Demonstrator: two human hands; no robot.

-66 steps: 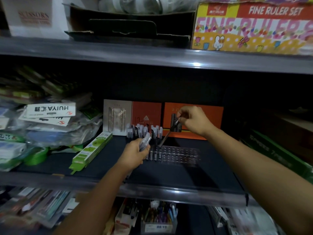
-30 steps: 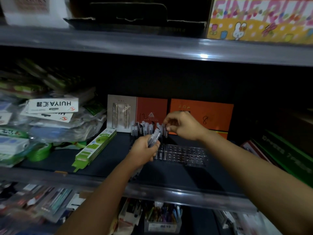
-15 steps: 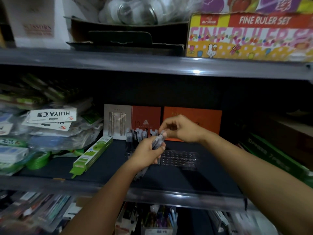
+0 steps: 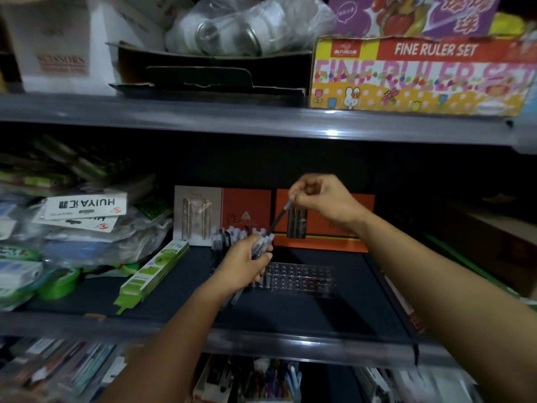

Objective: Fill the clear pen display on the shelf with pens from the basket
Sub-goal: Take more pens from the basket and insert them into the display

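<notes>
The clear pen display lies on the dark middle shelf, its grid of holes bare on the right side. Several pens stand upright in its left end. My left hand grips a bundle of pens just above the display's left part. My right hand is raised higher and pinches the top end of a single dark pen, whose lower end still sits among the bundle. No basket is in view.
Orange and beige pen boxes stand against the back. A green flat pack lies left of the display, beside bagged stationery. Green boxes sit at far right. The upper shelf edge hangs overhead, bearing a ruler set box.
My right hand placed a pen in the display, came back to the bundle, pinched one pen and has lifted it up and right. My left hand rose slightly with the bundle.
</notes>
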